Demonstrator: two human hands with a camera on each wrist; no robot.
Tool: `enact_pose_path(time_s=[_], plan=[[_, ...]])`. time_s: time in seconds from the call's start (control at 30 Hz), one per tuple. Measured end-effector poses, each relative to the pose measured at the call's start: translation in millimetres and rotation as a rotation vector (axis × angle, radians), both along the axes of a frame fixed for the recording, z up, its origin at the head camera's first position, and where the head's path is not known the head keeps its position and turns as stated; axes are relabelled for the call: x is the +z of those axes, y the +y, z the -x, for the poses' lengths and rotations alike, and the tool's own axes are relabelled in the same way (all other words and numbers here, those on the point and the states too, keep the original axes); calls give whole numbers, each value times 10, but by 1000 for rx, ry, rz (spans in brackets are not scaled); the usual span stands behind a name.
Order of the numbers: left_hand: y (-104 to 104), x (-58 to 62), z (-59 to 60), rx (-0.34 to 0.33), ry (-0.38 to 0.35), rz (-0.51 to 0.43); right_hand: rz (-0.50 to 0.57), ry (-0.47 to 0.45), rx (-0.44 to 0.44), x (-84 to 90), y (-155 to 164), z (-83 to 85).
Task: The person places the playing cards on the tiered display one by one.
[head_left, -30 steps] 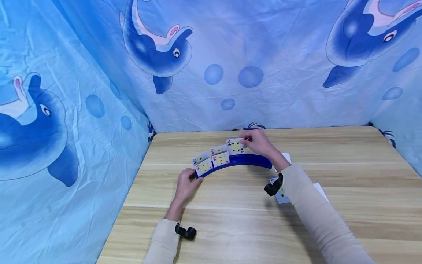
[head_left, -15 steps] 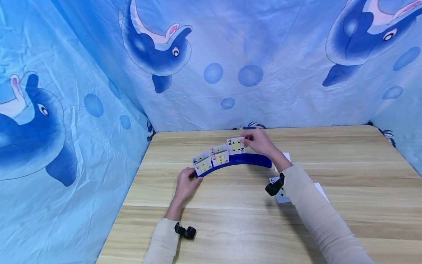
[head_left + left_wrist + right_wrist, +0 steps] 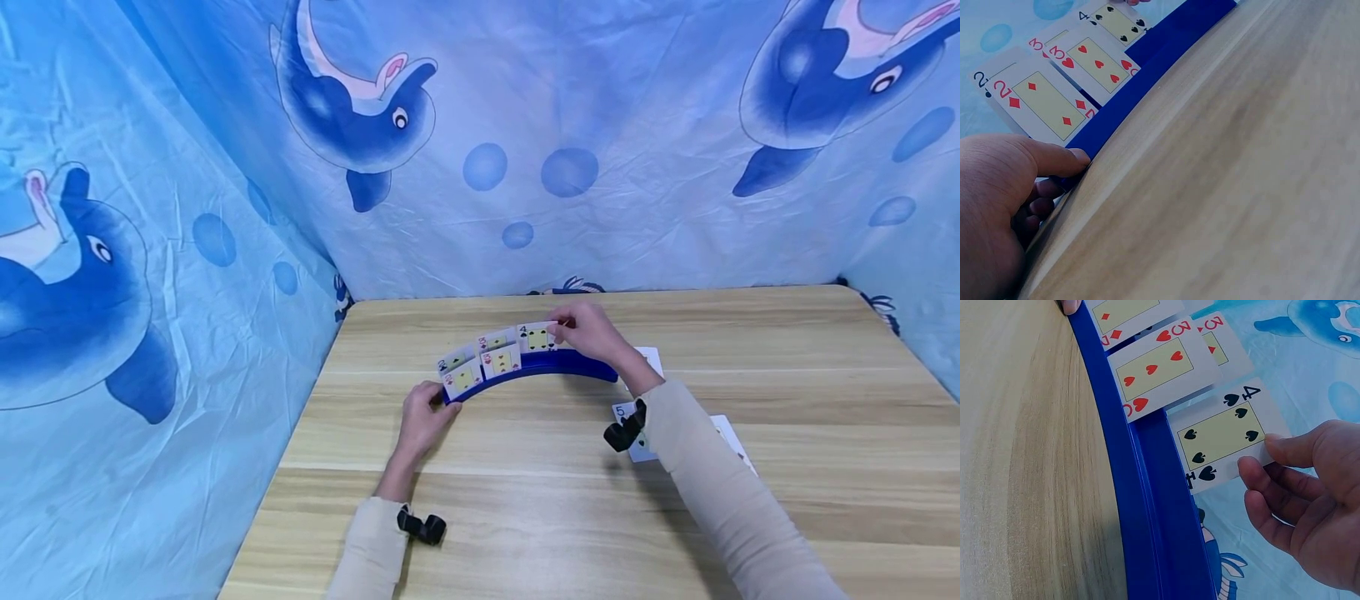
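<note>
Lowered slightly since before, the four of spades sits pinched edgewise by the right hand; light, bendable, slippery. The left hand grips the blue card holder.

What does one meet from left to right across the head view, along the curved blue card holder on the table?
Left hand at the holder's left end → 2 of diamonds → 3 of hearts → 4 of spades → right hand pinching that card → loose cards lying flat on the wooden table.

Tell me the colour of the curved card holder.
Dark blue card holder; the right wrist view shows it best.
</note>
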State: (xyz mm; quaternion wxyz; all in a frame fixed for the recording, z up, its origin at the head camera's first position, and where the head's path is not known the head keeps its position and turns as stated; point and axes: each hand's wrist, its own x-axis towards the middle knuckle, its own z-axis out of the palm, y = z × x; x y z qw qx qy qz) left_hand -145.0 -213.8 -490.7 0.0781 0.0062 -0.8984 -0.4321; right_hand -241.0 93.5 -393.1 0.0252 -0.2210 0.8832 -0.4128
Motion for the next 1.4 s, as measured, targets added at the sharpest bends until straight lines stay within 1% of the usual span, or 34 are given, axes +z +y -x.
enact_pose_path(time_s=[0.23,0.37,0.5,0.77,0.9,1.03,1.13,1.4], plan=[[-6,-2,-3,-5,10,7,-8,2,0,20,26,-4],[-6,-2,-6,-4,7,11,-17,11,13,85,85,-11],[-6,2,-5,-3,1,6,-43,41,16,225,187,-39],[-10,13,0,-3,-9,-3,-83,65,-28,573,469,-167],[-12,24,2,-2,-17,3,-111,81,-47,667,672,-262],[-8,29,-1,-5,-16,-1,-138,73,-84,659,904,-357],[-11,24,-5,-9,-6,4,-157,60,-103,614,1066,-421],[-4,30,-5,-4,-14,0,-211,56,-91,407,1419,-601]])
